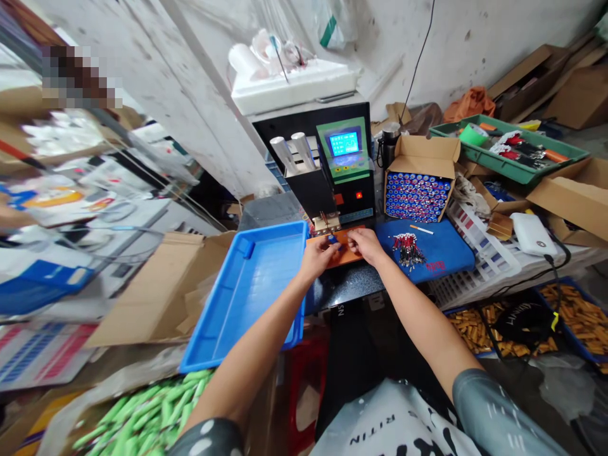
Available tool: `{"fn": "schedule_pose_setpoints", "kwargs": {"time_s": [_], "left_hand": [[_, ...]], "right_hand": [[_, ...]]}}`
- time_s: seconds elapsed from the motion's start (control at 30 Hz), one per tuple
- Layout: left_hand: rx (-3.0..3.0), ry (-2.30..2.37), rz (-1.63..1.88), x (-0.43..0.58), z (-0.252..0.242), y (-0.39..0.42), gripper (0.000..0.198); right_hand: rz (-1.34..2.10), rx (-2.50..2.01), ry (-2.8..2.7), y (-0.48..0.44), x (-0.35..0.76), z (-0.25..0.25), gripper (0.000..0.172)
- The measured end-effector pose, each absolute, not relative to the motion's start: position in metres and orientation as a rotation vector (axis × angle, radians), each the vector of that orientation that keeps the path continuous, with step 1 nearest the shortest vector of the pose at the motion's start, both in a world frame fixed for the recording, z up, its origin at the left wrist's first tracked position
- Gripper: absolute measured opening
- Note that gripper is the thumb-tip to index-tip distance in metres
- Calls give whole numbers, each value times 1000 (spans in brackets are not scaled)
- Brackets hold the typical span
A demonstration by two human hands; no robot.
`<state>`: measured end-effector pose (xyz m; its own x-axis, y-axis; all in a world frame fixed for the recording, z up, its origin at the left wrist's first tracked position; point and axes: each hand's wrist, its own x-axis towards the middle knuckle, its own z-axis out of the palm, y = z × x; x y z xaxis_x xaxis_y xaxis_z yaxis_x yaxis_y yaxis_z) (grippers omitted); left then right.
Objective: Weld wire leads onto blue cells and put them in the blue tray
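My left hand (317, 252) and my right hand (365, 244) meet over an orange plate (342, 256) in front of a spot welding machine (332, 166). Together they pinch a small blue battery cell (334, 239) just under the machine's welding pins (325, 218). The cell is mostly hidden by my fingers. The machine has a green panel with a lit blue screen (344, 143). On a blue mat (439, 248) to the right lies a pile of small red-wired parts (407, 247).
An empty blue tray (247, 294) sits to the left. A cardboard box of blue cells (418, 193) stands right of the machine. Green cells (142, 415) lie below left, gold cells (570, 313) in bins below right. A green crate (510, 149) sits far right.
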<state>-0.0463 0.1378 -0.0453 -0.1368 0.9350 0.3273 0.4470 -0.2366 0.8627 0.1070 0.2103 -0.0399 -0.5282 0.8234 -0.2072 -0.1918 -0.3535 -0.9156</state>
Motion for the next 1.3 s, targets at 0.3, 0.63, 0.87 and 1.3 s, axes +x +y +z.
{"fn": "schedule_pose_setpoints", "kwargs": {"time_s": [0.3,0.63,0.87,1.3], "left_hand": [[1704,1611,1361,-42,-45,136,27],[1682,1577,1383,-41,-63,141,30],[1690,1586,1413,-41,-70,142,31],[1640,1616,1424,-37,-66,139,29]], "right_hand": [[1884,-999,-1196,208,105,-31,20],[1777,-1099,-1243,202,95,-14,22],[1633,-1144,-1441,204,88,-19,21],[1381,-1206,-1655,198,86,-19,21]]}}
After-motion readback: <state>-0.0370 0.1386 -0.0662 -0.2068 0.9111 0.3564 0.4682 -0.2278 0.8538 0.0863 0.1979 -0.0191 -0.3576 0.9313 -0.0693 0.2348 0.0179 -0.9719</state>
